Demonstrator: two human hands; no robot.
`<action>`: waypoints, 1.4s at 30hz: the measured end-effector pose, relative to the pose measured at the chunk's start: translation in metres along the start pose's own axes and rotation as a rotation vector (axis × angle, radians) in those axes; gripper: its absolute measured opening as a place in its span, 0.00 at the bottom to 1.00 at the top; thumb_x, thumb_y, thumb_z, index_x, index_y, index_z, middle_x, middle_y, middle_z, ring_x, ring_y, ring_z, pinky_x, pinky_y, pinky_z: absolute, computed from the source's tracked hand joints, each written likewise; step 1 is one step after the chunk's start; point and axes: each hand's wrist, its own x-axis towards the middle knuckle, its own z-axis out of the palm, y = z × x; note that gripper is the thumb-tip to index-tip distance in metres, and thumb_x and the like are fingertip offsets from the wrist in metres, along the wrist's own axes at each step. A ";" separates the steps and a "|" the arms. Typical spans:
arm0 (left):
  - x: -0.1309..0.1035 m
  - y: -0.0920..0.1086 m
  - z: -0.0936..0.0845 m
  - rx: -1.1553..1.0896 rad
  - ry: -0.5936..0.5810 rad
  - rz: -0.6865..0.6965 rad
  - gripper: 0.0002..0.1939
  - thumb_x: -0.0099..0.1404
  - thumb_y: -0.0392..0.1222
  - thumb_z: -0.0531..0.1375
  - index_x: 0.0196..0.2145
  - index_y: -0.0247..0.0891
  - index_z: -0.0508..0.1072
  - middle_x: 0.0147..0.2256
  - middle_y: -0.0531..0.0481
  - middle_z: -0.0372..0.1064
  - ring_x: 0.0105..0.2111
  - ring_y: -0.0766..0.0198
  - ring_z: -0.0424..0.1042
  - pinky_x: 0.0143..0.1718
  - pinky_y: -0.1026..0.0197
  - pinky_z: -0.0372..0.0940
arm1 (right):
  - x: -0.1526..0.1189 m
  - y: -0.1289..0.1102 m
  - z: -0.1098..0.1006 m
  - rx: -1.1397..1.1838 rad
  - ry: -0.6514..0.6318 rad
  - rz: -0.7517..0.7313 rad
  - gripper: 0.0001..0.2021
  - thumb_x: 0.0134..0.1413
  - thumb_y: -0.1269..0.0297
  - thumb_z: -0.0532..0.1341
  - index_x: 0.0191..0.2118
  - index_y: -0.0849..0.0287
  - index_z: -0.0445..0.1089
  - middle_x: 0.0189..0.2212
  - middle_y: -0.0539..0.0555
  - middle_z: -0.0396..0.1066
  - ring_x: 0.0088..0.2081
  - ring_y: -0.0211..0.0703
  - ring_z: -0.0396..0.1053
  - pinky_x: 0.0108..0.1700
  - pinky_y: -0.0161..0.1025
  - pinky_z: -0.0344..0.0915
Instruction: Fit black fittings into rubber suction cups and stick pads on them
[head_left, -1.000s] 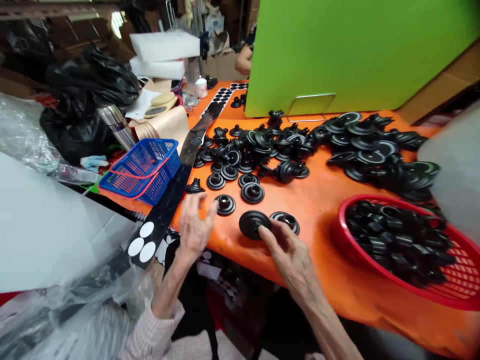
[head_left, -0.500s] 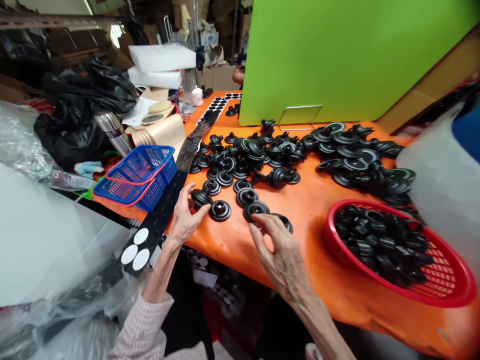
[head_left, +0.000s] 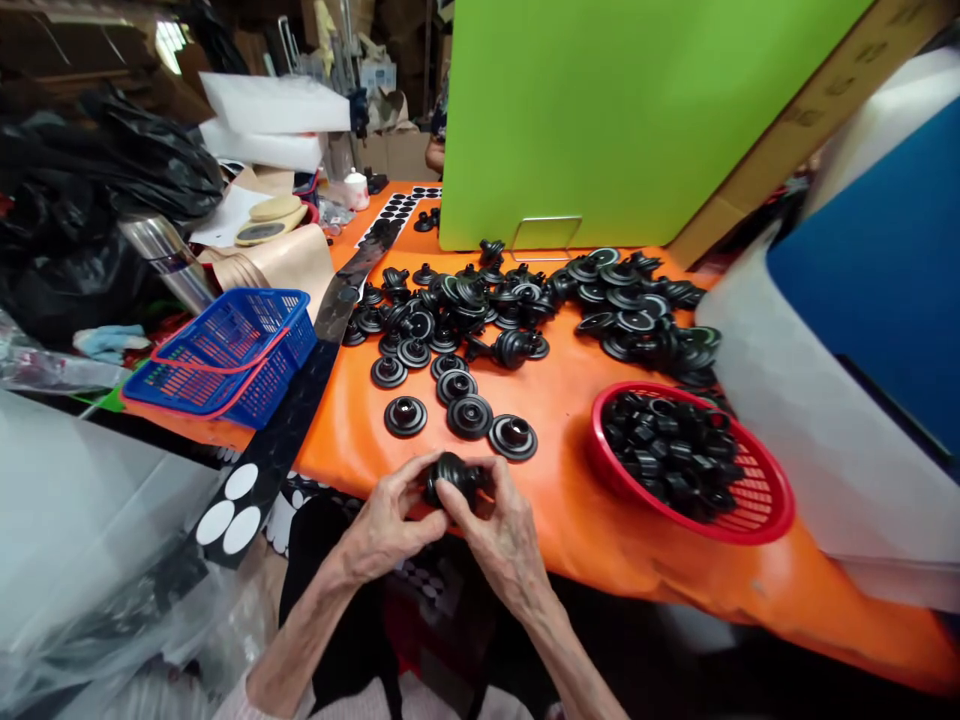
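A black stepped round plastic part [head_left: 452, 468] lies tilted on its side between my two hands, above the table's front edge. My left hand [head_left: 386, 527] grips its left end with thumb and fingers. My right hand [head_left: 501, 527] is closed round its right end, the thumb pressed on the near side. Fingers cover much of the part. Just beyond my hands, black discs with raised hubs lie apart on the orange table, among them one disc [head_left: 405, 416] at the left, another disc [head_left: 469, 416] in the middle and a third [head_left: 513, 437] at the right.
A heap of similar black parts [head_left: 465, 300] spreads across the back of the orange table [head_left: 570, 545]. A red basket [head_left: 780, 515] of small black pieces stands right, a blue basket [head_left: 274, 375] left. A green board [head_left: 600, 120] rises behind. Another person's arm [head_left: 435, 153] shows far back.
My left hand has brought the black part from the table toward me. My right hand has left the discs and now holds the part too. The view has shifted to the right.
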 end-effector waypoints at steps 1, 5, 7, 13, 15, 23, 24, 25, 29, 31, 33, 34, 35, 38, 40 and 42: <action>-0.003 -0.001 0.004 -0.009 -0.006 -0.010 0.29 0.53 0.31 0.67 0.53 0.39 0.71 0.50 0.44 0.72 0.51 0.57 0.71 0.54 0.60 0.64 | 0.002 0.007 -0.003 -0.045 0.089 0.001 0.18 0.53 0.47 0.60 0.39 0.57 0.62 0.33 0.55 0.73 0.33 0.47 0.72 0.36 0.44 0.71; -0.009 0.001 0.008 -0.172 -0.008 -0.060 0.30 0.52 0.35 0.69 0.53 0.42 0.70 0.46 0.47 0.74 0.46 0.61 0.73 0.49 0.63 0.67 | 0.015 0.026 -0.016 -0.336 0.291 -0.098 0.23 0.53 0.43 0.58 0.43 0.60 0.63 0.36 0.61 0.71 0.37 0.53 0.70 0.40 0.52 0.69; -0.005 0.003 0.004 -0.253 0.062 -0.092 0.23 0.54 0.41 0.69 0.47 0.37 0.73 0.41 0.46 0.75 0.40 0.63 0.75 0.42 0.65 0.69 | 0.015 0.027 -0.022 -0.524 0.274 -0.185 0.23 0.55 0.44 0.57 0.42 0.61 0.66 0.40 0.65 0.71 0.41 0.58 0.69 0.43 0.57 0.67; 0.017 0.004 -0.004 -0.423 0.317 -0.278 0.13 0.60 0.49 0.63 0.32 0.36 0.69 0.24 0.51 0.70 0.16 0.68 0.65 0.13 0.69 0.55 | 0.011 0.003 -0.074 -0.852 0.411 -0.476 0.15 0.64 0.56 0.51 0.44 0.61 0.69 0.43 0.64 0.71 0.45 0.53 0.67 0.47 0.51 0.67; 0.020 0.005 -0.003 -0.465 0.332 -0.300 0.11 0.64 0.48 0.59 0.33 0.38 0.67 0.23 0.52 0.68 0.14 0.68 0.63 0.12 0.69 0.53 | 0.017 -0.002 -0.105 -0.977 0.497 -0.442 0.14 0.65 0.60 0.49 0.42 0.60 0.70 0.37 0.62 0.71 0.41 0.53 0.67 0.46 0.51 0.66; 0.020 0.012 0.009 -0.583 0.364 -0.329 0.10 0.68 0.45 0.55 0.32 0.37 0.66 0.23 0.52 0.66 0.17 0.67 0.66 0.15 0.67 0.58 | 0.050 0.031 -0.173 -1.044 0.424 -0.300 0.14 0.60 0.62 0.49 0.38 0.60 0.70 0.32 0.61 0.70 0.35 0.52 0.69 0.40 0.48 0.67; 0.020 0.011 0.009 -0.604 0.343 -0.328 0.10 0.68 0.45 0.54 0.32 0.37 0.66 0.23 0.52 0.66 0.18 0.67 0.66 0.15 0.67 0.59 | 0.049 0.029 -0.174 -1.015 0.427 -0.308 0.14 0.60 0.62 0.49 0.38 0.61 0.70 0.32 0.61 0.70 0.34 0.51 0.69 0.40 0.48 0.68; 0.019 0.010 0.009 -0.619 0.328 -0.329 0.11 0.69 0.45 0.53 0.32 0.37 0.66 0.23 0.52 0.66 0.18 0.67 0.66 0.16 0.67 0.59 | 0.046 0.025 -0.174 -0.995 0.440 -0.314 0.14 0.60 0.62 0.48 0.38 0.61 0.70 0.32 0.62 0.71 0.34 0.52 0.70 0.39 0.49 0.68; 0.018 0.004 0.005 -0.613 0.324 -0.312 0.12 0.69 0.46 0.54 0.30 0.37 0.65 0.23 0.53 0.67 0.15 0.70 0.62 0.15 0.68 0.57 | 0.020 -0.004 -0.154 -0.862 0.483 -0.392 0.13 0.61 0.61 0.50 0.40 0.60 0.70 0.36 0.61 0.73 0.38 0.51 0.72 0.42 0.48 0.68; 0.018 0.003 0.005 -0.622 0.306 -0.290 0.12 0.69 0.46 0.54 0.30 0.37 0.65 0.23 0.53 0.67 0.14 0.71 0.60 0.14 0.68 0.56 | 0.005 -0.008 -0.131 -0.726 0.367 -0.416 0.11 0.61 0.62 0.52 0.42 0.58 0.70 0.36 0.58 0.74 0.37 0.46 0.73 0.41 0.43 0.69; 0.018 0.002 0.007 -0.649 0.270 -0.274 0.11 0.69 0.45 0.54 0.31 0.37 0.66 0.24 0.53 0.67 0.14 0.71 0.60 0.14 0.68 0.57 | -0.007 0.004 -0.106 -0.620 0.219 -0.394 0.10 0.63 0.63 0.52 0.42 0.58 0.69 0.35 0.56 0.74 0.34 0.43 0.73 0.38 0.40 0.70; 0.017 0.002 0.008 -0.664 0.256 -0.271 0.09 0.68 0.43 0.54 0.31 0.37 0.67 0.24 0.53 0.68 0.15 0.71 0.60 0.14 0.68 0.57 | -0.011 0.014 -0.095 -0.601 0.191 -0.383 0.11 0.64 0.63 0.51 0.42 0.58 0.69 0.34 0.56 0.74 0.34 0.44 0.72 0.38 0.41 0.70; 0.017 0.002 0.009 -0.676 0.251 -0.269 0.08 0.67 0.41 0.55 0.32 0.36 0.67 0.25 0.53 0.68 0.16 0.71 0.61 0.15 0.68 0.57 | -0.013 0.026 -0.086 -0.620 0.186 -0.366 0.12 0.64 0.62 0.49 0.42 0.58 0.70 0.35 0.57 0.74 0.35 0.46 0.72 0.39 0.43 0.71; 0.015 0.000 0.013 -0.652 0.286 -0.245 0.04 0.63 0.38 0.60 0.33 0.35 0.70 0.28 0.52 0.71 0.20 0.70 0.66 0.16 0.69 0.61 | -0.017 0.057 -0.079 -0.737 0.203 -0.350 0.16 0.66 0.60 0.47 0.46 0.60 0.69 0.42 0.63 0.71 0.44 0.53 0.69 0.47 0.53 0.68; 0.013 -0.003 0.015 -0.584 0.308 -0.219 0.07 0.60 0.39 0.63 0.35 0.34 0.72 0.30 0.50 0.72 0.24 0.67 0.71 0.19 0.67 0.65 | -0.018 0.067 -0.084 -0.771 0.156 -0.373 0.17 0.65 0.60 0.48 0.50 0.62 0.67 0.46 0.64 0.69 0.47 0.54 0.67 0.50 0.55 0.67; 0.011 -0.007 0.018 -0.506 0.299 -0.174 0.11 0.57 0.42 0.65 0.36 0.33 0.74 0.33 0.47 0.74 0.29 0.62 0.74 0.23 0.64 0.69 | -0.020 0.066 -0.089 -0.764 0.110 -0.394 0.17 0.65 0.60 0.49 0.51 0.62 0.67 0.44 0.64 0.69 0.46 0.54 0.67 0.49 0.55 0.68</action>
